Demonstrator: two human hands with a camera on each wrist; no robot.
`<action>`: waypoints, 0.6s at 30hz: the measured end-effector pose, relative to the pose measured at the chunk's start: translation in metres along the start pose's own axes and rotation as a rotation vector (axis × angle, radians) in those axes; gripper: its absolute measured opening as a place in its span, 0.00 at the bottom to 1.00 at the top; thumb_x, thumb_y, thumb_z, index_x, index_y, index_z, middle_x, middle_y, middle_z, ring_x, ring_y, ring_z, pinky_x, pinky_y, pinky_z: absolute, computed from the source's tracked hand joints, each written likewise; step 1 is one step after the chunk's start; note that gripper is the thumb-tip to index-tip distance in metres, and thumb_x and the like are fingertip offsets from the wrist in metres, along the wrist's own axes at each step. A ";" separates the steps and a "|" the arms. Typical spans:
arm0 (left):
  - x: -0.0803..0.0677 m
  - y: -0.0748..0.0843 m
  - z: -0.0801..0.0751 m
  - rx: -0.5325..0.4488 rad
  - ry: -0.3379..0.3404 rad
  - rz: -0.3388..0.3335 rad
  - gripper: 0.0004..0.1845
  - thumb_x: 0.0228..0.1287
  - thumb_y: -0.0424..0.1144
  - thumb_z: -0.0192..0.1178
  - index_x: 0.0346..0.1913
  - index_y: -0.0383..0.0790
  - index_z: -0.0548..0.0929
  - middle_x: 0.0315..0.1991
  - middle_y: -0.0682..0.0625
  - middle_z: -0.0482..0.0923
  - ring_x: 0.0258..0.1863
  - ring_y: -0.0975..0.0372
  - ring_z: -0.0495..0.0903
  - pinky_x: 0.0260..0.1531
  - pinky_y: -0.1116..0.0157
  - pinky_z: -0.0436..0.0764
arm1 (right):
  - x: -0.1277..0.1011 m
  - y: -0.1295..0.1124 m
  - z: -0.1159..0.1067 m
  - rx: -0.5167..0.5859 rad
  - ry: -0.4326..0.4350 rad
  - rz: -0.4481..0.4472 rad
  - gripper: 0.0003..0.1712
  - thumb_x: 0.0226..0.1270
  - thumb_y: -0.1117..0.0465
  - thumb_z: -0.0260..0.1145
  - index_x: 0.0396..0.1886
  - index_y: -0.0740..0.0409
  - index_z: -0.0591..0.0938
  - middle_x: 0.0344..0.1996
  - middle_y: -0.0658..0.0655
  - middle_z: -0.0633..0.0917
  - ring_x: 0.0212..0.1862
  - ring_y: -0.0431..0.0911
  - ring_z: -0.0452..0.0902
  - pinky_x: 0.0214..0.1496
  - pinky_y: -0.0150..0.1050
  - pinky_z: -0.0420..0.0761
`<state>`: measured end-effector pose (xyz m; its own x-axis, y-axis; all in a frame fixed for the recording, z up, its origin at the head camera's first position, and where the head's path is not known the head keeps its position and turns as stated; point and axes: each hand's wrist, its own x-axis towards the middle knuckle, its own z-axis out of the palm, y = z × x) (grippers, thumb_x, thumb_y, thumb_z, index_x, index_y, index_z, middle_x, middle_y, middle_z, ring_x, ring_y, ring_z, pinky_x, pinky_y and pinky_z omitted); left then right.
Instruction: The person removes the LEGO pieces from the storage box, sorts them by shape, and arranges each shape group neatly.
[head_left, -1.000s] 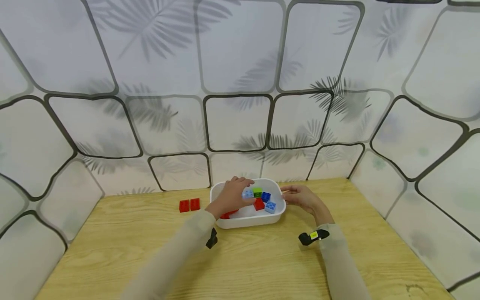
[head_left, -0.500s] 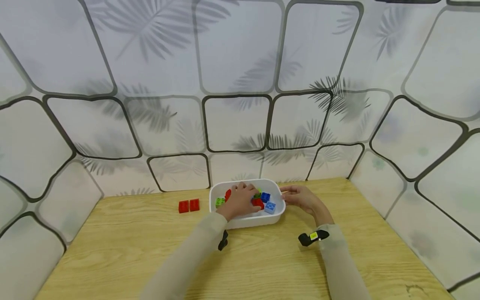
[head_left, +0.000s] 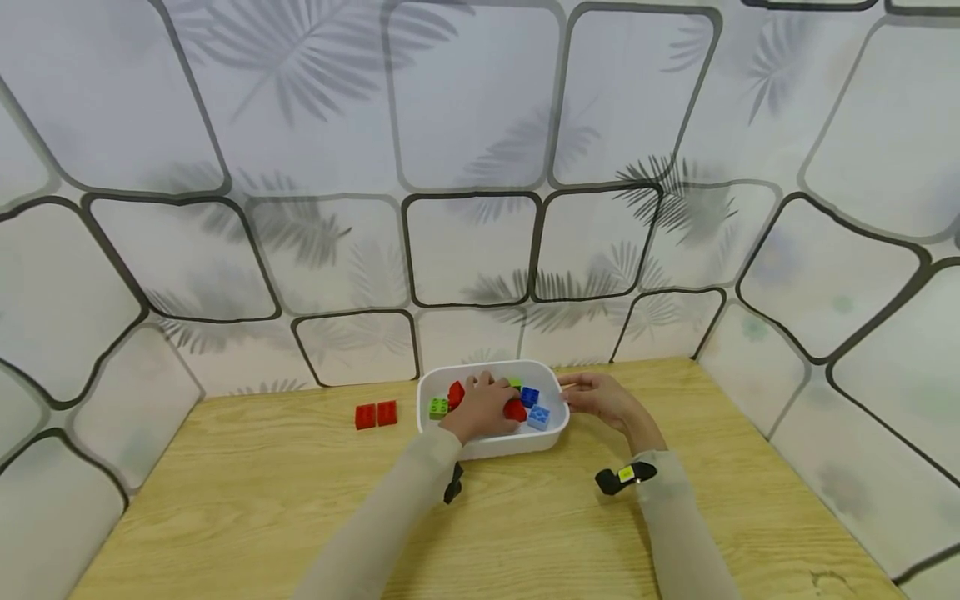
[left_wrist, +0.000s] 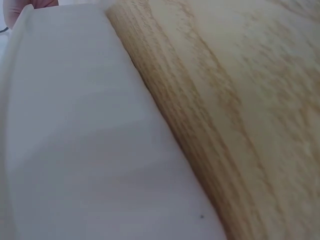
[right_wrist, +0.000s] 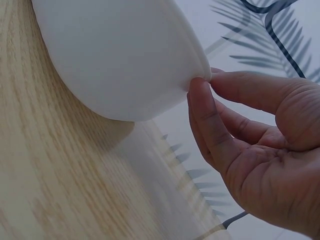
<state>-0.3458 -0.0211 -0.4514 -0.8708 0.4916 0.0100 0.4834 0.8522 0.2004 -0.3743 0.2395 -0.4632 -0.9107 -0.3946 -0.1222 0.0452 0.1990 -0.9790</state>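
While right hand (head_left: 600,398) fingers pinch white tub (head_left: 480,446) rim, steadying it | left hand (head_left: 483,407) curls over red brick (head_left: 514,409) inside | grip unclear

a wooden table (head_left: 225,517) fills the lower view, pale grain running left to right; two red bricks (head_left: 376,413) sit side by side on it, touching, near the back edge and left of centre; behind them a white wall (head_left: 472,125) rises, patterned with dark rounded outlines and grey palm-leaf shadows; the same patterned panels close in on the left side (head_left: 52,350) and the right side (head_left: 862,333), boxing the table on three sides; in the right wrist view the grain of the table (right_wrist: 60,175) shows close up, with leaf prints on the wall (right_wrist: 260,30) behind; a small dark mark (head_left: 828,577) shows on the table's near right corner
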 end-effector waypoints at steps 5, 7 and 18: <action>-0.001 -0.005 0.003 -0.058 0.010 -0.010 0.25 0.65 0.47 0.68 0.64 0.47 0.82 0.60 0.50 0.80 0.61 0.50 0.67 0.67 0.44 0.60 | 0.001 0.001 0.001 0.004 -0.005 -0.001 0.30 0.73 0.68 0.64 0.69 0.77 0.68 0.55 0.65 0.86 0.44 0.39 0.85 0.50 0.36 0.85; -0.001 -0.006 0.003 -0.082 0.017 -0.007 0.24 0.65 0.47 0.68 0.63 0.48 0.82 0.59 0.50 0.81 0.60 0.51 0.67 0.66 0.45 0.60 | 0.001 0.001 0.000 0.007 -0.002 0.000 0.30 0.73 0.68 0.63 0.69 0.77 0.68 0.54 0.64 0.86 0.44 0.38 0.85 0.49 0.36 0.85; -0.003 -0.006 0.001 -0.146 0.043 0.027 0.22 0.63 0.44 0.70 0.60 0.46 0.84 0.57 0.50 0.83 0.52 0.55 0.66 0.63 0.50 0.61 | 0.001 0.001 -0.001 -0.003 0.009 0.019 0.30 0.73 0.67 0.64 0.69 0.76 0.69 0.53 0.61 0.86 0.44 0.39 0.85 0.51 0.38 0.85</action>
<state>-0.3463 -0.0276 -0.4538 -0.8622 0.5031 0.0582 0.4910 0.8023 0.3395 -0.3753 0.2398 -0.4637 -0.9134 -0.3822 -0.1397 0.0619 0.2089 -0.9760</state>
